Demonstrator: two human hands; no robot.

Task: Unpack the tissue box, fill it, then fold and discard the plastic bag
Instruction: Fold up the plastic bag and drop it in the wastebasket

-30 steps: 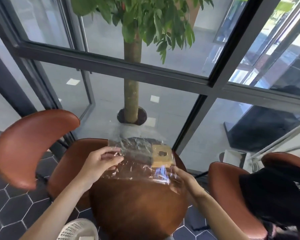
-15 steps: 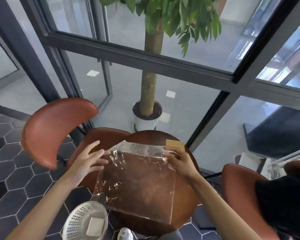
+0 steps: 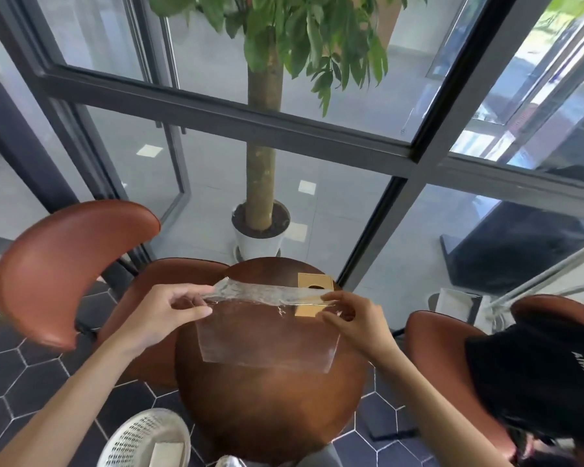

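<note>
Bare forearms, unadorned hands (image 3: 162,311), no sleeves

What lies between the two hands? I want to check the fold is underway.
In the head view, a folded-over strip of the plastic bag spans from the left hand to the right hand, above the round table.

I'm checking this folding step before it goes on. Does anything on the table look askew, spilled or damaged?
Nothing stands out. The clear plastic bag lies flat on the round table, its far edge pinched and lifted by the left hand and right hand. The tissue box sits squarely behind it. No spill or tear is visible.
</note>
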